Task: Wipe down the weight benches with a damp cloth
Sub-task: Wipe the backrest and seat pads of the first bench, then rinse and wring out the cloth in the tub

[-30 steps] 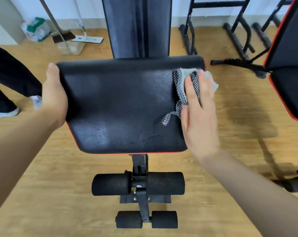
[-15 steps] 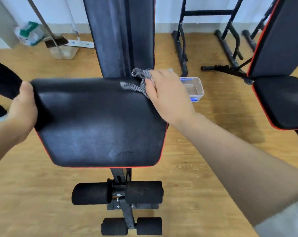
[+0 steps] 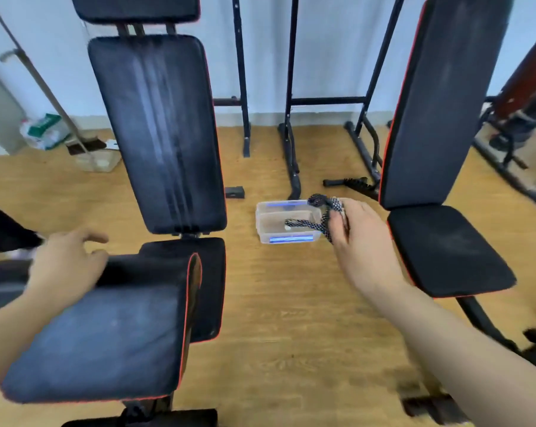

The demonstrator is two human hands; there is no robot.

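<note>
cloth (image 3: 322,208): bunched in my right hand (image 3: 362,241), held above the plastic tub (image 3: 262,224) on the floor (image 3: 291,303) beside the right bench (image 3: 445,251), likely for re-wetting | left hand (image 3: 66,263): fingers slack, holding nothing, resting at the seat pad (image 3: 106,334), I judge to steady it

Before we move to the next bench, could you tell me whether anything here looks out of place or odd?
Yes: pale streaks run down the left bench's backrest, like smeared residue, and a small black block lies loose on the floor beside it.
</note>
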